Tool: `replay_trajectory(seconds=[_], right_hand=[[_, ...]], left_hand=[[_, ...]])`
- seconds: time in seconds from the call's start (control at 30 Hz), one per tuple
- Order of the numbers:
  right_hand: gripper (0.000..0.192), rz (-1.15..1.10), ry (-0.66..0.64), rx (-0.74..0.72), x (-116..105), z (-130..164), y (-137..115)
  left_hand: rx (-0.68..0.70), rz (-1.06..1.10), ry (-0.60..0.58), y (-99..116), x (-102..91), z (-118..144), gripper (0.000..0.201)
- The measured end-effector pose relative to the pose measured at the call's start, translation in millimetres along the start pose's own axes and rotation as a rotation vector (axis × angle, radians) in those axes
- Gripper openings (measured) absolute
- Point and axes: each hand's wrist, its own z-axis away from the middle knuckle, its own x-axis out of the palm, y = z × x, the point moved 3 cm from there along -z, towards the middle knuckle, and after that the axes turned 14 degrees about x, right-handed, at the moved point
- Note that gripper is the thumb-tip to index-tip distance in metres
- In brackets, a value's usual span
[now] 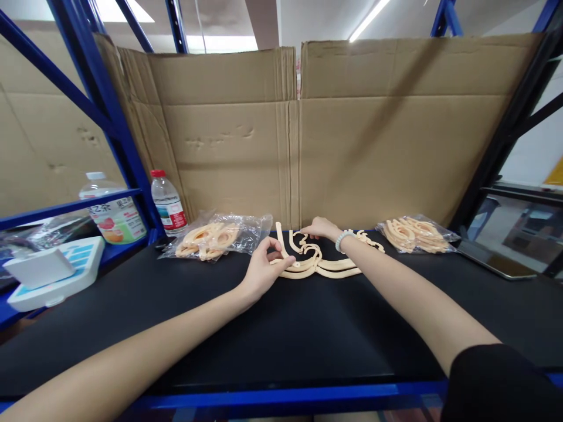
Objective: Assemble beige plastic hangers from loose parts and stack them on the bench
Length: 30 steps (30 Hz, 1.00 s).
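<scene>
Black benchtop (pixel 285 328), cardboard backing (pixel 352 152)

Pale peach curved plastic strips (pixel 316 265): smooth, faint satin sheen. Black work surface (pixel 308 328): matt, even. Clear crinkled plastic bags (pixel 246 230): glossy, wrinkled. Brown corrugated cardboard sheets (pixel 352 146): dull, creased, dented. Blue painted metal rack frame (pixel 109 111): smooth, semi-gloss. Clear plastic water bottle, red cap (pixel 168 202): shiny. White bead bracelet (pixel 342 239): glossy.

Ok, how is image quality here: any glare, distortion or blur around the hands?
Head view: wide-angle bend bows the blue rack posts; ceiling lights blow out white; cardboard carries a soft diagonal shadow; left hand, right hand and cream plastic strips are sharp.
</scene>
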Motion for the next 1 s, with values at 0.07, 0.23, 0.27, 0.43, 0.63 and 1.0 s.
replay_trajectory(seconds=[0.07, 0.23, 0.27, 0.43, 0.63, 1.0], right_hand=[[0.029, -0.009, -0.014, 0.049, 6.6, -7.7, -0.6], [0.023, -0.108, -0.015, 0.152, 17.7, -16.7, 0.9], [0.024, -0.146, -0.013, 0.170, 17.9, -17.0, 2.2], [0.025, -0.412, -0.048, 0.214, 5.4, -9.7, 11.3], [0.018, -0.825, -0.113, 0.017, -14.4, 32.1, 30.5], [0.024, -1.189, -0.439, -0.255, 20.0, 130.7, 47.4]], left_hand=[[-0.019, 0.032, 0.029, 0.4, 1.4, 1.5, 0.043], [-0.053, 0.066, 0.127, 1.6, 3.7, 4.8, 0.053], [-0.068, 0.075, 0.138, 1.4, 3.8, 5.5, 0.055], [-0.149, 0.104, 0.106, -1.9, 5.2, 8.8, 0.048], [-0.228, 0.221, 0.078, -1.8, 12.9, 15.6, 0.038], [-0.172, 0.169, -0.019, 6.2, 26.6, 21.1, 0.034]])
